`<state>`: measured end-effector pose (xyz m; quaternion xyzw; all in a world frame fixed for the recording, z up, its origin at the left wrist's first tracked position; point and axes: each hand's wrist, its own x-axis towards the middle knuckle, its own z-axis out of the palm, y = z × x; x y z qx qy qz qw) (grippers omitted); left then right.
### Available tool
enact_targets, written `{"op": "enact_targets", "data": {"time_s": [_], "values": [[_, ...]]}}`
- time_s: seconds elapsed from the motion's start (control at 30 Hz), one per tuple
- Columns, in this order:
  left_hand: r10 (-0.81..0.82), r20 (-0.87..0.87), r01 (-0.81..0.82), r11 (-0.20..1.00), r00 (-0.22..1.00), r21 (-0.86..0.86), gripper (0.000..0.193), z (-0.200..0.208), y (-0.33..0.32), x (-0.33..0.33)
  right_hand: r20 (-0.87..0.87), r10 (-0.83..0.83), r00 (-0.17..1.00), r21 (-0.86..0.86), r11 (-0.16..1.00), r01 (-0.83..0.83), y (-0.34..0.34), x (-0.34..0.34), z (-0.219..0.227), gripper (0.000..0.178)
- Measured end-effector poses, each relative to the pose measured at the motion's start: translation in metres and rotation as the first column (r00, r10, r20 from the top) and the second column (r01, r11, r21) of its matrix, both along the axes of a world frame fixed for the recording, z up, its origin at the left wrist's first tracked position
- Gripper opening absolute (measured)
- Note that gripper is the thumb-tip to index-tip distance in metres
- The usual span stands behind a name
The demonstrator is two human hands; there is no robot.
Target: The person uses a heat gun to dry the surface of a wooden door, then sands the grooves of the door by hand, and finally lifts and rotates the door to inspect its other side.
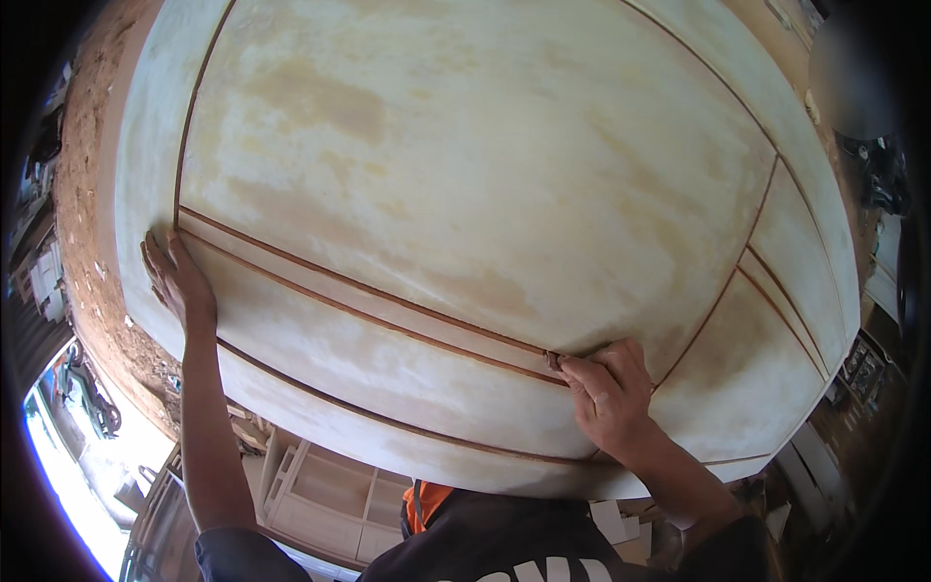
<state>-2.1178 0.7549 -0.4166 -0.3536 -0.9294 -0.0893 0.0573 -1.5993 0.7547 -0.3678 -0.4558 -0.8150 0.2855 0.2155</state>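
Observation:
A large pale panel (pixel 465 165) with a blotchy, whitish-tan surface and brown grooves fills most of the view. My left hand (pixel 181 278) lies on it near the left edge, fingers stretched out by the end of a groove. Two parallel grooves with a narrow strip (pixel 369 302) between them run from there toward my right hand. My right hand (pixel 611 388) pinches a small brown folded piece (pixel 553 361) between thumb and fingers, pressed at the right part of this strip. The piece is mostly hidden by the fingers, and its material cannot be made out.
Below the panel's near edge stands a white cabinet frame (pixel 325 495) with open compartments. Brown, debris-strewn ground (pixel 92 194) shows at the left. A bicycle or motorbike (pixel 85 388) is in the bright opening at lower left. Assorted boards and dark clutter (pixel 863 373) lie at the right.

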Motion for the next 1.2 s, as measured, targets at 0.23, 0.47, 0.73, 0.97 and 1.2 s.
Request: {"op": "enact_targets", "data": {"time_s": [0.23, 0.47, 0.73, 0.97, 1.2], "values": [[-0.005, 0.028, 0.005, 1.0, 1.0, 0.021, 0.072, 0.001, 0.005, 0.004, -0.097, 0.102, 0.99, -0.039, 0.994, -0.106, 0.03, -0.093, -0.007, 0.031], [0.041, 0.02, -0.042, 0.999, 0.999, 0.019, 0.071, 0.006, 0.006, 0.014, -0.072, 0.095, 0.993, 0.048, 0.995, -0.091, 0.02, -0.047, -0.007, 0.029], [0.082, 0.02, -0.082, 0.997, 0.996, -0.003, 0.07, 0.008, 0.004, 0.016, -0.056, 0.11, 0.992, 0.047, 0.993, -0.107, 0.033, -0.133, -0.01, 0.017], [0.077, 0.03, -0.077, 0.997, 0.997, -0.003, 0.069, 0.008, 0.012, 0.017, -0.011, 0.092, 0.996, 0.046, 0.995, -0.092, 0.038, -0.171, -0.007, 0.02], [0.097, 0.034, -0.098, 0.995, 0.995, 0.023, 0.066, 0.008, 0.006, 0.017, -0.113, 0.18, 0.977, 0.131, 0.978, -0.165, 0.057, -0.239, -0.019, 0.021]]}}
